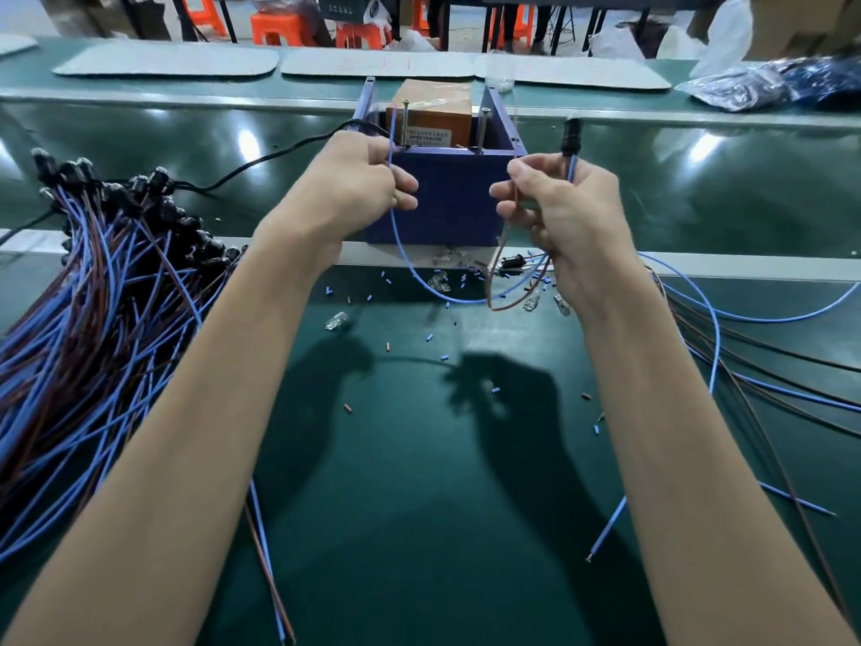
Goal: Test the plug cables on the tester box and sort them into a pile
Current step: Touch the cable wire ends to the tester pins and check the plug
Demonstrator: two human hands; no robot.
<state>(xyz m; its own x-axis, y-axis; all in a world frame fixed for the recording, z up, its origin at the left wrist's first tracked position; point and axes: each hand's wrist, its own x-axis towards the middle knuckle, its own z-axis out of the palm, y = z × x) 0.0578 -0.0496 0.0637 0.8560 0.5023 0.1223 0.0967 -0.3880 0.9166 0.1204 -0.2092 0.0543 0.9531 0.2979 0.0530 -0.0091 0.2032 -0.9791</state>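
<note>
1. Well, I'm at a dark green desk point(419, 482) in a workshop. A glossy green belt point(140, 146) runs across behind it, and orange stools point(279, 28) stand on the floor beyond.
2. By count: one blue tester box point(442, 198) with two metal posts point(406, 121) rising from its top, three grey mats point(167, 60) along the far side, one big pile of cables point(93, 296) at my left, and several loose cables point(745, 366) at my right. The insulation scraps point(347, 407) are too many to count.
3. One plug cable point(400, 244) is in my hands, just in front of the tester box and above the desk.
4. My left hand point(354, 179) pinches its blue wire end, which points straight up beside the left post. I cannot tell if they touch.
5. My right hand point(559, 212) has its fingers point(512, 188) curled round the cable below the black plug point(572, 135), which stands upright. A brown wire point(505, 244) is pinched there too.
6. Between my hands the cable sags in a loop, running left to right.
</note>
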